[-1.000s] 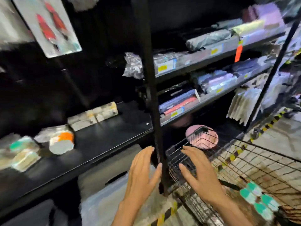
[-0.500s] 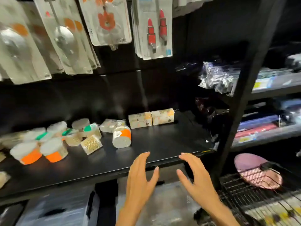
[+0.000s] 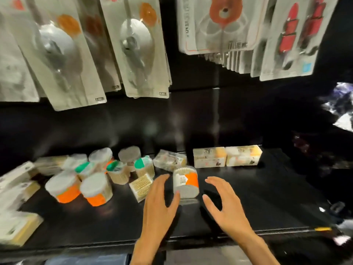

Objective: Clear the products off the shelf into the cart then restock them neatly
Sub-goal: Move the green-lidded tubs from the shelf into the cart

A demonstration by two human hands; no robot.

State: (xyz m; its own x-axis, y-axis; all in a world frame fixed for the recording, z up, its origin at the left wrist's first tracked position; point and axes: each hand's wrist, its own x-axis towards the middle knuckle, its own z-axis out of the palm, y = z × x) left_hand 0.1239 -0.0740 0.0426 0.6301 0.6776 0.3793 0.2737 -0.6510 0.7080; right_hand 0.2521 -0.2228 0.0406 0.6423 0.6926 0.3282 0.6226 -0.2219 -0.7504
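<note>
A round tub of cotton swabs with an orange label (image 3: 185, 182) stands on the black shelf (image 3: 248, 203). My left hand (image 3: 160, 205) reaches over the shelf just left of it, fingers spread, thumb tip at the tub's lower side. My right hand (image 3: 223, 205) hovers just right of the tub, fingers relaxed, holding nothing. More round tubs with orange and green labels (image 3: 80, 180) crowd the shelf's left. Two rectangular swab boxes (image 3: 226, 156) stand at the back. The cart is out of view.
Blister-packed goods (image 3: 133, 46) hang from hooks above the shelf, close over the tubs. Flat boxes (image 3: 17, 224) lie at the shelf's left end. A small toothpick pack (image 3: 141, 185) lies beside my left hand. Crinkled foil packs (image 3: 342, 108) sit at the right edge.
The view swung left from the cart to the shelf. Both hands moved forward over the shelf edge and now flank the orange-labelled tub.
</note>
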